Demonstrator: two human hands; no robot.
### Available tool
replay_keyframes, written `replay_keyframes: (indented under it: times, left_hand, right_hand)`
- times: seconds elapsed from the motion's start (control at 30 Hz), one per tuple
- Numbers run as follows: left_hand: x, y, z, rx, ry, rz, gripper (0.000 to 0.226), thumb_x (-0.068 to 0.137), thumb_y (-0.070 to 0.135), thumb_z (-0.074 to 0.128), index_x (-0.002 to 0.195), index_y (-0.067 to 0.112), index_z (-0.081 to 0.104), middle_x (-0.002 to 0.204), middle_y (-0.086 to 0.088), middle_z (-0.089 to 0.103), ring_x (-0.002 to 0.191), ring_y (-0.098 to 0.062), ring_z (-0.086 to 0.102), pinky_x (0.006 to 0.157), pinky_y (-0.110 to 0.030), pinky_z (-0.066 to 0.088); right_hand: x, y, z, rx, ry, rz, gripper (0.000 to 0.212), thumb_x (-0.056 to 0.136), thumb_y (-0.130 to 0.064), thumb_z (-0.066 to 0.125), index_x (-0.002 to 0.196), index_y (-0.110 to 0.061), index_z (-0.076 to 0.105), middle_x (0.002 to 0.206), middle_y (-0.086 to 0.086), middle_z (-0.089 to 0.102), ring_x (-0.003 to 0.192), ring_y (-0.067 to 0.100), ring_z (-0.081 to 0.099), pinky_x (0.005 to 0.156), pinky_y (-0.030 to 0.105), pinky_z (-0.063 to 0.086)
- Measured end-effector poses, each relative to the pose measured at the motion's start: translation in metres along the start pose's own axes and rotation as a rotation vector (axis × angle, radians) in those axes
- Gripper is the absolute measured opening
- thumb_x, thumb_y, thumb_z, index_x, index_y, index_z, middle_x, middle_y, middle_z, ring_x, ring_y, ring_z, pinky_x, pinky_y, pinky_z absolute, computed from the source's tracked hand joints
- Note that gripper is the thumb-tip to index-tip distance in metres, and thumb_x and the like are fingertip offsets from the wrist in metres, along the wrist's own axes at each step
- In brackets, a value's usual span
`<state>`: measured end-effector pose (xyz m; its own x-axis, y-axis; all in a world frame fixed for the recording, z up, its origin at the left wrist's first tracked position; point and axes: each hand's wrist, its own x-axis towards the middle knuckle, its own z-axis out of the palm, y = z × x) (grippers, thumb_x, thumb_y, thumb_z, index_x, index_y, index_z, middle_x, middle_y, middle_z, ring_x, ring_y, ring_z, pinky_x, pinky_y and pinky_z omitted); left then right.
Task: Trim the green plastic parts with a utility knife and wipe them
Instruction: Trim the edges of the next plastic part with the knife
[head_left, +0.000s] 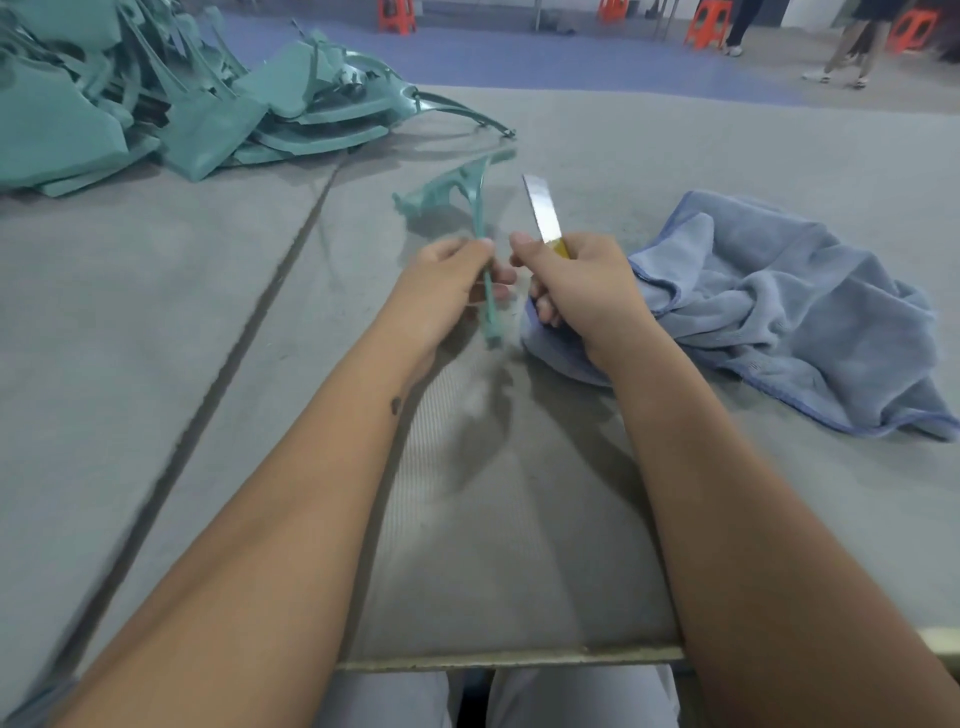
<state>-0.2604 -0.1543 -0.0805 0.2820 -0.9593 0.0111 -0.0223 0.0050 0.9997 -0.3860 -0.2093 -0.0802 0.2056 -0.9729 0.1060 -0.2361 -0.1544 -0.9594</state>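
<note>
- Your left hand (447, 283) gripped a green plastic part (470, 208) by its thin stem, fingers curled round it; the part's wider forked end pointed away from you, raised above the middle of the table (260, 364).
- Your right hand (576, 291) was clenched round the yellow handle of the utility knife (543, 210), with its bare blade angled up and away from you, just beside the part and not touching it.
- The two hands were close together, thumbs almost meeting.
- A crumpled blue cloth (779, 306) lay on the table toward its right edge, with one fold under your right wrist.
- A heap of green plastic parts (156, 98) sat at the far left corner of the table, well apart from your hands.
- A dark seam (249, 332) ran across the table's grey covering, from the pile toward the near left edge.
- Beyond the far edge stood orange stools (397, 15) on a blue floor.
</note>
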Motion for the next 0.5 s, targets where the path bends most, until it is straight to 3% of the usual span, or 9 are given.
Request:
replay_keyframes:
  times: [0.1, 0.2, 0.27, 0.33, 0.4, 0.5]
  left_hand:
    - [-0.003, 0.004, -0.009, -0.071, 0.017, -0.079, 0.022, 0.102, 0.026, 0.045, 0.086, 0.014, 0.053, 0.057, 0.001, 0.062, 0.044, -0.010, 0.058, 0.046, -0.021, 0.048]
    - [-0.003, 0.002, -0.017, 0.024, 0.032, -0.099, 0.024, 0.103, 0.029, 0.042, 0.090, 0.014, 0.055, 0.056, 0.001, 0.052, 0.038, -0.008, 0.050, 0.039, -0.017, 0.042]
    - [-0.002, -0.002, -0.019, 0.137, 0.062, -0.065, 0.025, 0.102, 0.032, 0.041, 0.092, 0.015, 0.057, 0.057, 0.002, 0.051, 0.040, -0.007, 0.048, 0.041, -0.018, 0.041]
    - [0.000, -0.006, -0.018, 0.332, 0.122, 0.006, 0.028, 0.102, 0.035, 0.039, 0.091, 0.019, 0.059, 0.060, 0.005, 0.055, 0.050, -0.010, 0.053, 0.052, -0.026, 0.047]
    - [0.002, -0.008, -0.018, 0.486, 0.191, 0.053, 0.032, 0.103, 0.037, 0.036, 0.093, 0.019, 0.060, 0.066, 0.005, 0.057, 0.064, -0.017, 0.056, 0.068, -0.036, 0.048]
    - [0.006, -0.007, -0.018, 0.495, 0.254, 0.042, 0.035, 0.104, 0.036, 0.031, 0.097, 0.017, 0.060, 0.071, 0.004, 0.054, 0.071, -0.020, 0.053, 0.068, -0.034, 0.043]
  right_hand:
    - [0.008, 0.008, -0.008, -0.050, 0.112, 0.025, 0.040, 0.090, -0.033, 0.064, 0.090, 0.007, 0.063, 0.055, 0.011, 0.055, 0.043, 0.019, 0.052, 0.050, 0.031, 0.047]
    - [0.011, 0.012, -0.021, -0.333, 0.253, -0.008, 0.032, 0.094, -0.033, 0.054, 0.091, -0.003, 0.066, 0.069, 0.013, 0.065, 0.067, 0.029, 0.063, 0.061, 0.035, 0.045]
    - [0.007, 0.010, -0.023, -0.539, 0.279, -0.044, 0.035, 0.097, -0.037, 0.047, 0.097, -0.008, 0.065, 0.083, 0.010, 0.065, 0.086, 0.030, 0.061, 0.062, 0.032, 0.035]
    - [0.003, 0.002, -0.015, -0.594, 0.230, -0.088, 0.033, 0.095, -0.047, 0.044, 0.098, -0.021, 0.064, 0.096, 0.004, 0.062, 0.094, 0.023, 0.057, 0.070, 0.028, 0.033]
    - [-0.001, -0.008, 0.001, -0.337, 0.135, -0.102, 0.030, 0.094, -0.052, 0.040, 0.085, -0.029, 0.057, 0.100, 0.000, 0.056, 0.082, 0.012, 0.050, 0.072, 0.027, 0.032]
    - [-0.009, -0.011, 0.020, 0.090, 0.000, -0.060, 0.032, 0.101, -0.043, 0.032, 0.083, -0.029, 0.054, 0.081, -0.013, 0.045, 0.069, 0.001, 0.037, 0.066, 0.024, 0.031]
